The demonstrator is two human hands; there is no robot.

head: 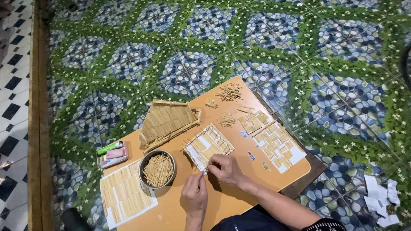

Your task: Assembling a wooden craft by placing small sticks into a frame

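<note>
Panel [209,144]: square sheet of pale sticks glued side by side on white paper, some white gaps showing; lies tilted near the middle of the tabletop [239,201], just right of the bowl.
Right hand [226,168]: rests on the panel's near edge, grip closed on that edge.
Left hand [194,194]: at the panel's near corner, fingertips pinched together; what they pinch is too small to make out.
Bowl [157,169]: round, metal, full of loose sticks.
Roof piece [168,122]: pitched form clad in sticks, behind the bowl.
Case [112,153]: small rectangular tray at the left edge; holds a green tube and a pink packet, labels unreadable.
Sheet [125,193]: stick-covered paper, near left, overhanging the tabletop edge.
Tiled panels [274,143]: two, at right, in woven blocks.
Stick heaps [229,91]: small, at the far end.
Stickers [251,156]: small, blue-and-white, beside the right panels; detail illegible.
Paper scraps [381,194]: white, on the patterned floor [274,38], lower right, partly cut off.
</note>
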